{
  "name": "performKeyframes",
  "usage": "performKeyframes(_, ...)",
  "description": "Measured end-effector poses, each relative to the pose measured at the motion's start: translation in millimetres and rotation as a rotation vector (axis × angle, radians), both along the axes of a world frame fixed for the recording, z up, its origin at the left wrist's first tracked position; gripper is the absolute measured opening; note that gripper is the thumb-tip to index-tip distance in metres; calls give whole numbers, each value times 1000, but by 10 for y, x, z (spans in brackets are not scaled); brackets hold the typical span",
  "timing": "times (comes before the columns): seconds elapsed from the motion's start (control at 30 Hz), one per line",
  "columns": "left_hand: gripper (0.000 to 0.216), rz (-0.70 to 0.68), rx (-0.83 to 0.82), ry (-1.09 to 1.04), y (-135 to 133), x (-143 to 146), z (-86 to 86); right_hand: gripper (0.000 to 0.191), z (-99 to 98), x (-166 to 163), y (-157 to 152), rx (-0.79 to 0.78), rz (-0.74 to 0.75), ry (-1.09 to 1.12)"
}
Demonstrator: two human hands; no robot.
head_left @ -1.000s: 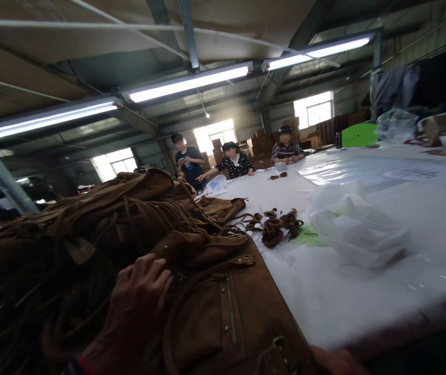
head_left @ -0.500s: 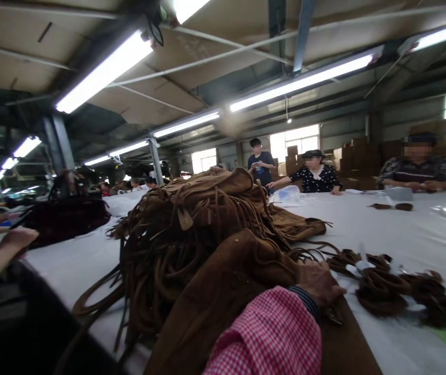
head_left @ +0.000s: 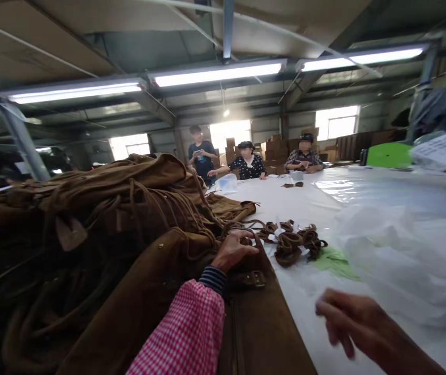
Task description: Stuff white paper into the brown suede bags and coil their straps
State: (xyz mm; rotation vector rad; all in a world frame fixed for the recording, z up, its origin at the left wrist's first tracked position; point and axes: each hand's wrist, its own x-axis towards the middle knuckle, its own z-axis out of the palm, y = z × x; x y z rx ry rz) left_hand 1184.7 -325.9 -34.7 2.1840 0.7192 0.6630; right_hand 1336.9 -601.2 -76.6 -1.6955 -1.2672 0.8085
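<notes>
A brown leather bag [head_left: 265,323] lies in front of me, with a buckled strap [head_left: 256,279] on its face. My left hand [head_left: 234,250], in a pink checked sleeve with a striped cuff, rests at the upper part of this bag, thumb and forefinger apart. Nothing shows in its grip, though some fingers are hidden. Over the white table, right of the bag, is my right hand [head_left: 354,320]; its fingers are loosely bent and apart, empty and slightly blurred. Beside the bag lie several coiled brown straps [head_left: 289,247] with white wraps.
A large pile of brown bags [head_left: 121,187] with dangling straps fills the left. Clear plastic [head_left: 395,250] and a green sheet [head_left: 334,262] lie on the white table [head_left: 297,208]. Across it are people [head_left: 246,164], and a white package [head_left: 445,156] at the far right.
The view has swung to the right. My right hand has come into sight over the table. My left hand stays at the bag, its thumb and forefinger now visibly apart.
</notes>
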Motion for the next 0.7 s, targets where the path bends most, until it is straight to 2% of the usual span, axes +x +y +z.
performKeyframes(0.13,48,-62,-82,-74,-29,-33,27,33,323,238,926,249,-82,-92)
performKeyframes(0.23,55,-97,-138,-122,-31,-52,39,36,434,248,1502,251,-89,-26)
performKeyframes(0.3,64,-122,-179,-153,-28,-61,42,44,447,216,1749,223,9,67)
performKeyframes(0.4,84,-160,-260,-190,-24,-66,49,42,403,162,1921,255,145,134)
performKeyframes(0.47,88,-151,-297,-218,-17,-63,61,35,358,139,1953,275,133,143)
performKeyframes(0.53,75,-106,-308,-264,-5,-54,75,31,328,129,1958,268,116,160)
performKeyframes(0.6,48,-42,-307,-320,10,-38,85,30,332,127,1953,244,135,158)
performKeyframes(0.7,40,46,-294,-395,19,-5,90,24,430,130,1935,236,223,27)
